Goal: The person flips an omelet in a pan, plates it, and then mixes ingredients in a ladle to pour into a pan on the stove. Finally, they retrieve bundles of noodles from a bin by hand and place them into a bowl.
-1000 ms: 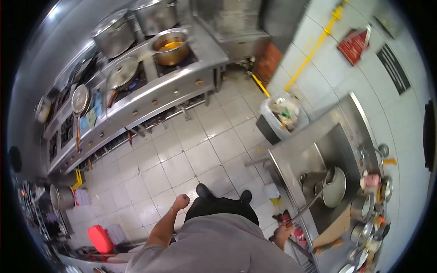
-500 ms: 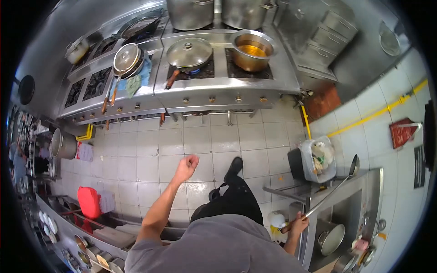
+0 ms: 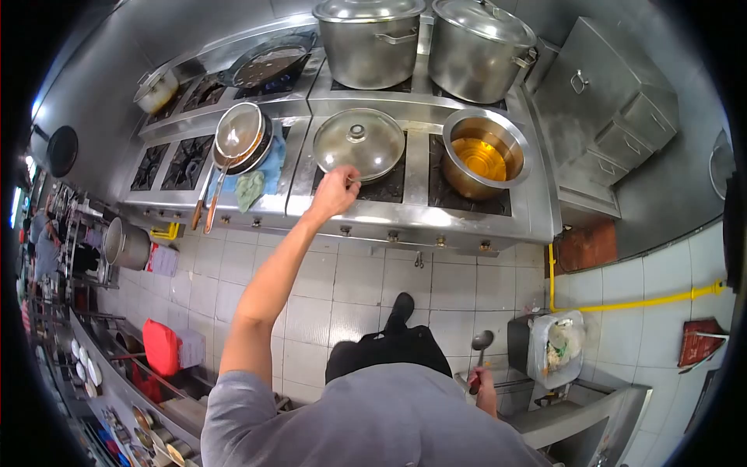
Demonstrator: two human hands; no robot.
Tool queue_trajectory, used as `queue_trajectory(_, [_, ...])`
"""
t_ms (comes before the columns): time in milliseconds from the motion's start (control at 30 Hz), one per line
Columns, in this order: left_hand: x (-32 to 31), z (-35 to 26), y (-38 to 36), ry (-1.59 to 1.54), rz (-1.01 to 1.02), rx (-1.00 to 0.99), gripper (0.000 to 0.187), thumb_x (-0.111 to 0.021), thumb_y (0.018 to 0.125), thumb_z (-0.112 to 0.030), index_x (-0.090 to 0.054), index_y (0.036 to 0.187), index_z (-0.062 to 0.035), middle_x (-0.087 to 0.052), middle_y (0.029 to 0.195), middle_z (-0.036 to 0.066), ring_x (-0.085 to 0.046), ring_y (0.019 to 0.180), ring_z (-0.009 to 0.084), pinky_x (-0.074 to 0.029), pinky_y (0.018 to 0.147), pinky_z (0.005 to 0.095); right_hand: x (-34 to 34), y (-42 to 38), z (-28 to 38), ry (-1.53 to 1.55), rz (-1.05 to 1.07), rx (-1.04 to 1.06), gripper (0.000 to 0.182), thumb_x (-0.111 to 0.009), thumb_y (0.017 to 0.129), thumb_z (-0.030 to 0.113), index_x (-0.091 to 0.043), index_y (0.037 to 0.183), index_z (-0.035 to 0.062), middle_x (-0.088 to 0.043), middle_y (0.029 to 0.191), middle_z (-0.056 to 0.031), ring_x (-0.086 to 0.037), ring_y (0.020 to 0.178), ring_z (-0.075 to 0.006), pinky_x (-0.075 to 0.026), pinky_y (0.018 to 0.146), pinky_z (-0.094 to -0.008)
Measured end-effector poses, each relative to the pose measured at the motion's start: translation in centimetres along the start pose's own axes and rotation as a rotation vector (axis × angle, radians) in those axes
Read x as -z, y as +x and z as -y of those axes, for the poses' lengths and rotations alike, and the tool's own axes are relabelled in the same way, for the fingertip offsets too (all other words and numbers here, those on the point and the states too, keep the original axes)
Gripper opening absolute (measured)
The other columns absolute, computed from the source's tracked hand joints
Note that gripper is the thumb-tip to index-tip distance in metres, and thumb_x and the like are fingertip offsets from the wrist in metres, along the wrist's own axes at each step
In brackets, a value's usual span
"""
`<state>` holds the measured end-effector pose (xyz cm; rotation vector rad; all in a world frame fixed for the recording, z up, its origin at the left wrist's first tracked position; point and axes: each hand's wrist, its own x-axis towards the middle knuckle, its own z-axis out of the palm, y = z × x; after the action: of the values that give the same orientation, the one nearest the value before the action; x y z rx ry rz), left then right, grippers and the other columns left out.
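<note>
My left hand (image 3: 338,191) is at the near edge of a frying pan covered by a domed lid (image 3: 364,144) on the front burner. Its fingers are curled where the pan's wooden handle lies; the handle itself is hidden under the hand. Down at my right side, my right hand (image 3: 485,391) is closed around the wooden grip of a long metal ladle (image 3: 483,341), its bowl pointing up and away from me. Right of the covered pan stands a deep pot (image 3: 459,173) with amber liquid in it.
Two tall lidded stockpots (image 3: 369,54) stand on the rear burners. A strainer (image 3: 238,131) rests over stacked pans on the left, beside a green cloth (image 3: 250,191). A waste bin (image 3: 556,354) and a steel sink unit (image 3: 576,416) are at my right.
I have moved closer to the stove. My left hand has reached forward from mid-air to the covered pan. The ladle has swung from over the sink to beside my right leg.
</note>
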<state>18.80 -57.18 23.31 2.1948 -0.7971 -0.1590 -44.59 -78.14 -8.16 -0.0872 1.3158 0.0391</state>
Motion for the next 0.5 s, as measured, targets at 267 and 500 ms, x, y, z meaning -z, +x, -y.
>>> queue_trajectory(267, [-2.2,5.3,12.7,0.363,-0.08,-0.027,0.042,-0.064,0.078,-0.018,-0.055,0.115,-0.0014,-0.06,0.109,0.023,-0.059,0.1,0.0404,-0.048,0.09,0.045,-2.6,-1.8,-4.5,-0.242,-0.269,0.048,0.025,-0.052,0.089,0.019,-0.038,0.069,0.0131,-0.037,0.051,0.0006,-0.04,0.042,-0.0147,-0.034,0.038,-0.0277])
queue_trajectory(500, [-1.3,5.4,20.0,0.568,0.219,0.066,0.039,-0.065,0.078,-0.024,-0.062,0.105,0.0031,-0.063,0.105,0.025,-0.063,0.099,0.0373,-0.051,0.087,0.0443,-2.2,-5.0,-10.8,-0.035,-0.24,0.212,0.026,-0.049,0.091,0.019,-0.038,0.068,0.0146,-0.037,0.052,0.0022,-0.038,0.041,-0.0125,-0.034,0.038,-0.0282])
